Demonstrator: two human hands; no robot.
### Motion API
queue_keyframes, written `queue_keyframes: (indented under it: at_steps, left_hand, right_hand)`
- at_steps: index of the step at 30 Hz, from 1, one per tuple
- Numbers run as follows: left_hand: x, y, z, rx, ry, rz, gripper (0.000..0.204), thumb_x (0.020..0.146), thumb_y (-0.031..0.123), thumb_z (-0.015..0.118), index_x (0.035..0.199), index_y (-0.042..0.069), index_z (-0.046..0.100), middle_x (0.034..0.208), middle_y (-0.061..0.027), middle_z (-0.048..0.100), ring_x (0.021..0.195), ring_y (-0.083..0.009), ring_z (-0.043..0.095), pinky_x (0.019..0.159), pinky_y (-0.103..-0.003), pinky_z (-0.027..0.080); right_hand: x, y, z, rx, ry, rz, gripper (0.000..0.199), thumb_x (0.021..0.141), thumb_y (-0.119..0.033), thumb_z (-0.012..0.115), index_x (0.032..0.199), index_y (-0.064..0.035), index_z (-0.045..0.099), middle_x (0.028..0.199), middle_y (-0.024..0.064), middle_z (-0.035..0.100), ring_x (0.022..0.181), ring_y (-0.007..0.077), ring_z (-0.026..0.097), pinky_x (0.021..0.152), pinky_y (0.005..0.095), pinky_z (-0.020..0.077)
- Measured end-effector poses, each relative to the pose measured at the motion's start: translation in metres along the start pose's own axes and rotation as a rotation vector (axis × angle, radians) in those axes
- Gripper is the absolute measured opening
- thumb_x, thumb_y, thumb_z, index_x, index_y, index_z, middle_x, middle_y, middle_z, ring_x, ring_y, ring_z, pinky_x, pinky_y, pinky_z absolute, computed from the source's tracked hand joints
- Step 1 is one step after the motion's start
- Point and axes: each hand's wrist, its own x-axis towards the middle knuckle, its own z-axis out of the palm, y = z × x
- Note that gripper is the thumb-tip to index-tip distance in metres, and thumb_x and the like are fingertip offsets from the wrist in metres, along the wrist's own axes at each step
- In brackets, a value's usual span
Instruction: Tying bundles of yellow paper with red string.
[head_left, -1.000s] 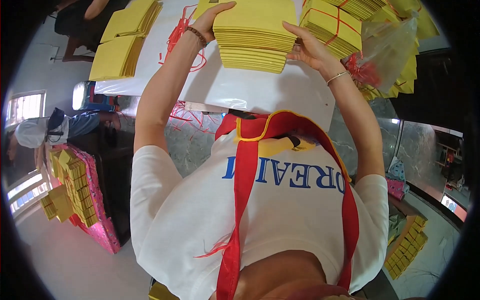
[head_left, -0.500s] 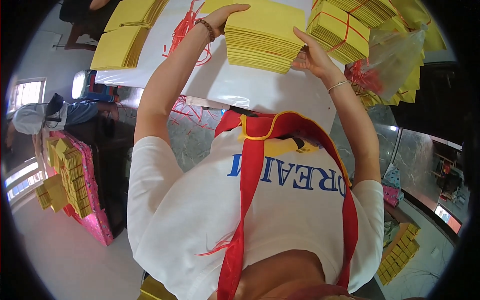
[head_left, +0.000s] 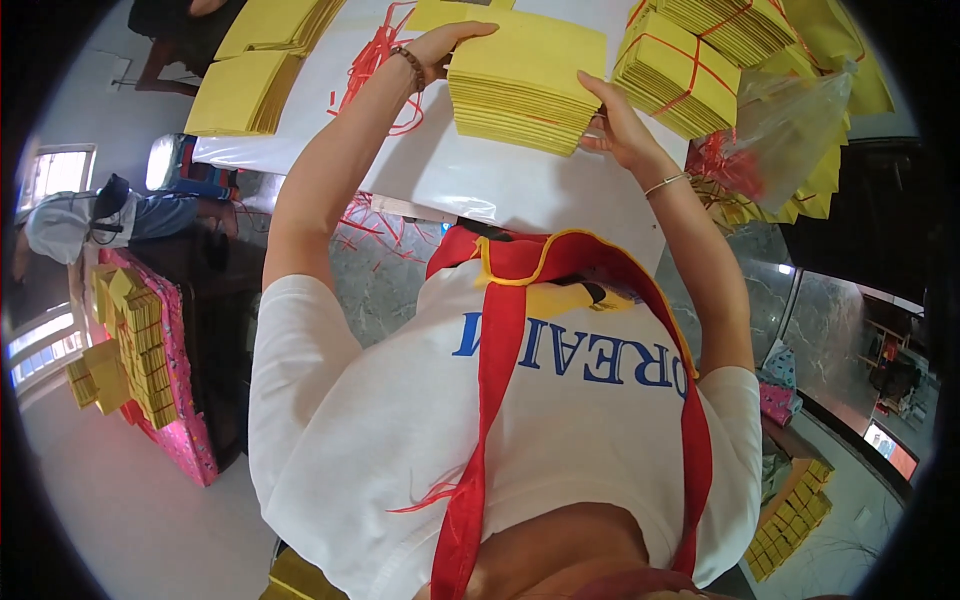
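A thick stack of folded yellow paper sheets [head_left: 530,75] is between my two hands over the white-covered table [head_left: 440,175]. My left hand [head_left: 446,47] grips its left side, with fingers reaching along the top edge. At the stack's right side, my right hand [head_left: 622,125] holds with the thumb on top and the other fingers lower down. Red plastic ties [head_left: 372,75] lie in a loose heap left of the stack. More yellow paper [head_left: 430,14] shows behind it, partly covered.
Yellow bundles tied with red strips [head_left: 680,72] stand at the right, beside a clear plastic bag [head_left: 775,150] with red ties. Loose yellow stacks [head_left: 240,95] sit at the far left. Piled bundles [head_left: 145,345] lie on pink cloth further left, near a person in a white cap [head_left: 70,225].
Both hands have come slightly nearer to me, bringing the yellow paper stack with them. The hold on both sides stays the same.
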Motion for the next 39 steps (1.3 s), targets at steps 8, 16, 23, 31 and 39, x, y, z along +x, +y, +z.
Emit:
queue_keyframes:
  at_steps: [8, 16, 23, 31, 39]
  left_hand:
    - [0.009, -0.002, -0.010, 0.079, -0.034, -0.004, 0.046, 0.073, 0.045, 0.062, 0.101, 0.009, 0.059, 0.088, 0.0001, 0.061, 0.081, -0.0092, 0.054, 0.075, -0.027, 0.039]
    - [-0.004, 0.006, 0.001, -0.130, -0.085, -0.017, 0.036, 0.082, 0.029, 0.057, 0.106, 0.002, 0.055, 0.098, -0.0034, 0.061, 0.088, -0.0111, 0.057, 0.076, -0.023, 0.045]
    - [-0.001, 0.010, -0.007, 0.022, 0.029, 0.056, 0.053, 0.081, 0.033, 0.058, 0.119, -0.001, 0.044, 0.114, -0.0095, 0.053, 0.099, -0.0179, 0.053, 0.082, -0.026, 0.043]
    - [-0.036, 0.041, 0.088, 1.490, 0.396, 0.817, 0.054, 0.077, 0.045, 0.056, 0.122, 0.018, 0.046, 0.124, -0.0097, 0.043, 0.113, -0.0297, 0.038, 0.090, -0.046, 0.030]
    - [-0.027, 0.020, 0.087, 1.511, 0.303, 0.711, 0.049, 0.082, 0.045, 0.048, 0.122, 0.016, 0.046, 0.126, -0.0115, 0.041, 0.115, -0.0293, 0.036, 0.092, -0.047, 0.027]
  right_hand:
    - [0.014, 0.013, -0.008, 0.016, -0.004, 0.008, 0.065, 0.074, -0.053, 0.054, 0.115, -0.0071, 0.035, 0.103, 0.0070, 0.051, 0.098, 0.0171, 0.047, 0.071, 0.0332, 0.0366]
    - [-0.004, -0.001, 0.003, 0.182, 0.047, -0.064, 0.065, 0.073, -0.040, 0.064, 0.112, -0.0008, 0.030, 0.105, 0.0151, 0.048, 0.095, 0.0218, 0.053, 0.070, 0.0394, 0.0491]
    - [0.011, 0.017, 0.008, 0.184, 0.137, -0.152, 0.066, 0.073, -0.045, 0.062, 0.111, -0.0012, 0.030, 0.097, 0.0115, 0.049, 0.079, 0.0148, 0.054, 0.055, 0.0258, 0.0428]
    - [-0.007, 0.008, 0.002, 0.202, 0.152, -0.132, 0.071, 0.072, -0.045, 0.061, 0.114, 0.0004, 0.027, 0.089, 0.0090, 0.046, 0.067, 0.0112, 0.048, 0.044, 0.0237, 0.0353]
    - [-0.021, 0.024, -0.032, 0.325, 0.050, -0.119, 0.059, 0.077, -0.045, 0.058, 0.118, -0.0072, 0.039, 0.105, 0.0066, 0.049, 0.082, 0.0157, 0.053, 0.068, 0.0283, 0.0423]
